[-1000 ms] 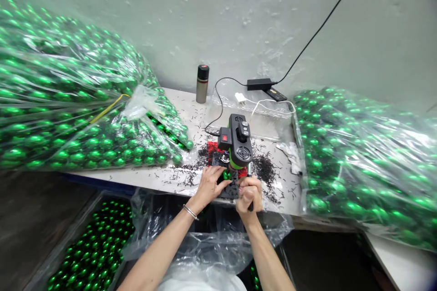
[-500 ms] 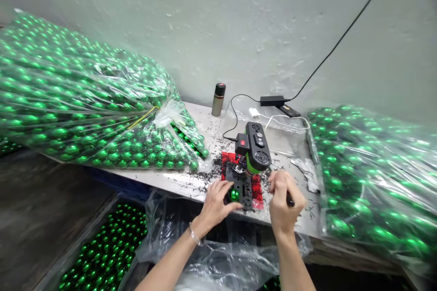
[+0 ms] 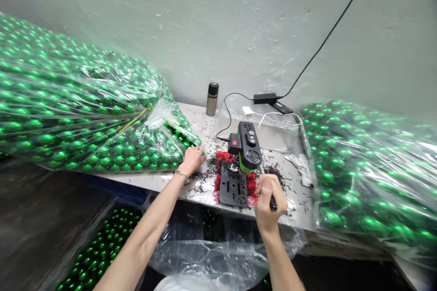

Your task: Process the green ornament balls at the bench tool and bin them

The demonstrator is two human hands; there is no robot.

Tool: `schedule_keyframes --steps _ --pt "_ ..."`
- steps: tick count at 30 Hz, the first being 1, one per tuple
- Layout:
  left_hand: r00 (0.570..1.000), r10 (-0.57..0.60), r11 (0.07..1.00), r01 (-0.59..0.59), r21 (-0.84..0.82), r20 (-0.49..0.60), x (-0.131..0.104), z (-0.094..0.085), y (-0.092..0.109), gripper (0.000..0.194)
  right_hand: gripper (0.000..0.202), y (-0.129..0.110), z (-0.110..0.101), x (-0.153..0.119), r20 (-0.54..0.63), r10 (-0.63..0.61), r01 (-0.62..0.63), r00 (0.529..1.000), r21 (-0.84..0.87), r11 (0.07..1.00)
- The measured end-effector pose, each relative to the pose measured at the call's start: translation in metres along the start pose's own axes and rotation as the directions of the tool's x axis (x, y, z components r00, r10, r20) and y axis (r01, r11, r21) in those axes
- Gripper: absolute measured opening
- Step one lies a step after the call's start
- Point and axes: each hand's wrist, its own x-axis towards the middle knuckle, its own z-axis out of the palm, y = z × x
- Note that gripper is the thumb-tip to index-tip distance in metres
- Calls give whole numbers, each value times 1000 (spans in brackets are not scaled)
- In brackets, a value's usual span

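My left hand (image 3: 193, 160), fingers curled, is at the mouth of a clear plastic bag (image 3: 157, 120) full of shiny green balls. What those fingers hold, if anything, is hidden. My right hand (image 3: 272, 200) is wrapped round a black handle (image 3: 273, 203), beside a small black and green machine (image 3: 250, 145). A thin shaft shows above that fist, near the machine; where it ends I cannot make out. Under the machine lies a slotted black metal plate (image 3: 233, 188) on a red mat (image 3: 223, 159), with no ball on it.
Black shavings (image 3: 206, 173) litter the table. Behind stand a bottle (image 3: 212, 99) and a power adapter (image 3: 265, 98) with cables. Another bag of green balls (image 3: 368, 182) is at right, beside a white cloth (image 3: 300, 167). Below the table, a container holds green balls (image 3: 102, 245) near plastic sheeting (image 3: 218, 254).
My left hand has gone from the black plate, where it was at a green ball, leftward to the bag's mouth. The ball is off the plate. My right hand keeps its grip.
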Motion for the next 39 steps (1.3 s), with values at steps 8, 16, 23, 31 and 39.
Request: schedule_keyframes --steps 8,16,23,31,39 --pt "984 -142 800 180 -572 110 -33 -18 2 41 34 -1 0 0 4 -25 25 1000 -29 999" --pt "890 -159 32 437 -899 427 -88 -9 34 53 34 -2 0 -1 6 -21 22 1000 -59 998" --pt "875 -217 142 468 -872 434 -93 30 61 43 33 -5 -1 1 21 -41 42 999 -60 997" --pt "992 -27 816 91 -570 121 -95 43 83 37 33 -3 0 -1 19 -27 28 999 -53 998" --pt "976 172 924 -207 -323 -133 -101 55 91 30 33 -4 -1 -2 27 -35 37 999 -58 998"
